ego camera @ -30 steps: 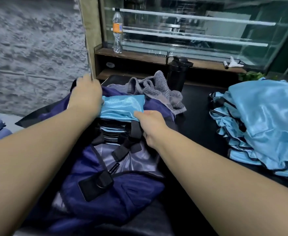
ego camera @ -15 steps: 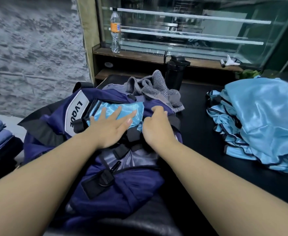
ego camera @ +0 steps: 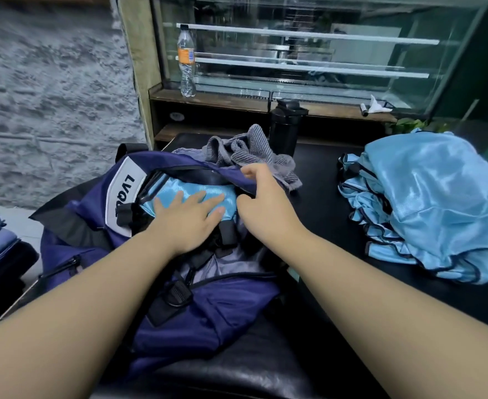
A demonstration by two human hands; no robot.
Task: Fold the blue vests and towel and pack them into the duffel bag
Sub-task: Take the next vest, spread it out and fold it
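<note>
Your left hand (ego camera: pixel 189 216) lies flat, fingers straight, pressing a shiny light-blue folded vest (ego camera: pixel 176 191) down into the open navy-blue cloth duffel bag (ego camera: pixel 208 306) in the middle of the frame. Your right hand (ego camera: pixel 261 203) has its fingers curled over the bag's far edge, gripping it and holding the mouth wide.

The vest looks thin, light and slippery, so it will likely slide and puff back up. Keep your palm flat on its middle and tuck in the corners.

A heap of loose shiny blue vests (ego camera: pixel 427 208) waits at the right of the frame. They are soft and floppy, so take each one by its shoulders. The crumpled grey ribbed towel (ego camera: pixel 254 154) sits just behind the bag. It looks thicker and less slippery.

All of this rests on a dark smooth table (ego camera: pixel 323 197). A black shaker bottle (ego camera: pixel 286 125) stands behind the towel, and a clear plastic bottle (ego camera: pixel 186 61) stands on a wooden shelf at the top.
</note>
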